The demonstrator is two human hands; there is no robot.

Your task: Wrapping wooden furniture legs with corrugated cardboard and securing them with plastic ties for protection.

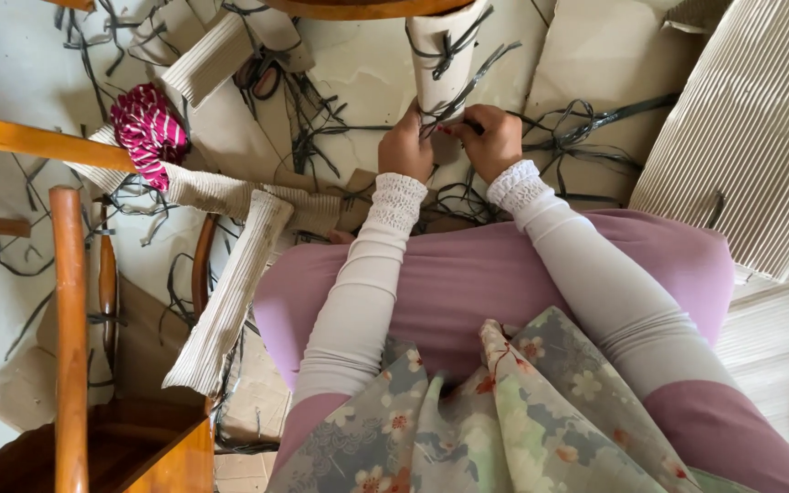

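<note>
Both hands work at the lower end of a furniture leg wrapped in pale corrugated cardboard (443, 57), which stands upright just beyond the person's knees and descends from a wooden edge at the top of the view. The left hand (405, 146) is closed, its fingers curled against the left side of the wrapping at the point where a dark plastic strap (449, 99) crosses the cardboard. The right hand (495, 139) is also closed, pinching a section of the same strap just right of the leg; its nails are painted red. The two hands are near each other, with the strap knot between them. Both forearms are covered by long white sleeves with knitted cuffs. Loose dark strap offcuts (568, 137) lie scattered on the floor around the leg. A large corrugated sheet (741, 137) lies at the right. At the left, a second cardboard-wrapped piece (230, 292) leans diagonally beside a wooden chair frame (70, 338), and a red-and-white striped cloth (146, 128) rests nearby.
</note>
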